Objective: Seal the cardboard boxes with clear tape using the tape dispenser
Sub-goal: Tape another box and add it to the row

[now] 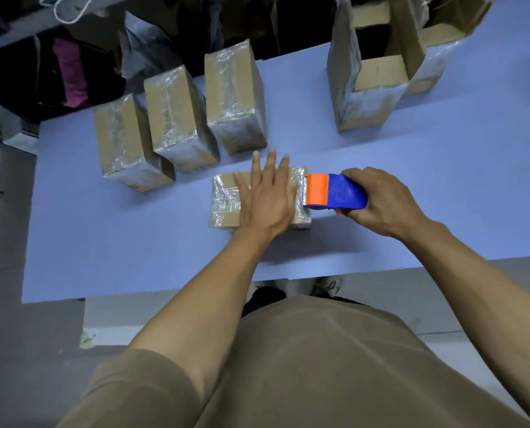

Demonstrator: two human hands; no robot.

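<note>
A small cardboard box (pixel 225 199) wrapped in clear tape lies flat on the blue table (pixel 412 180), near its middle. My left hand (pixel 265 196) presses flat on the box's top, fingers straight and spread. My right hand (pixel 381 203) grips the handle of a blue and orange tape dispenser (pixel 334 193), whose orange front end sits against the box's right edge. The hand hides much of the box's top.
Three taped boxes (pixel 177 118) stand in a slanted row behind the flat one. Open cardboard boxes (pixel 378 75) stand at the back right. The table's near edge runs just in front of my body. Dark bags and clutter lie beyond the far left edge.
</note>
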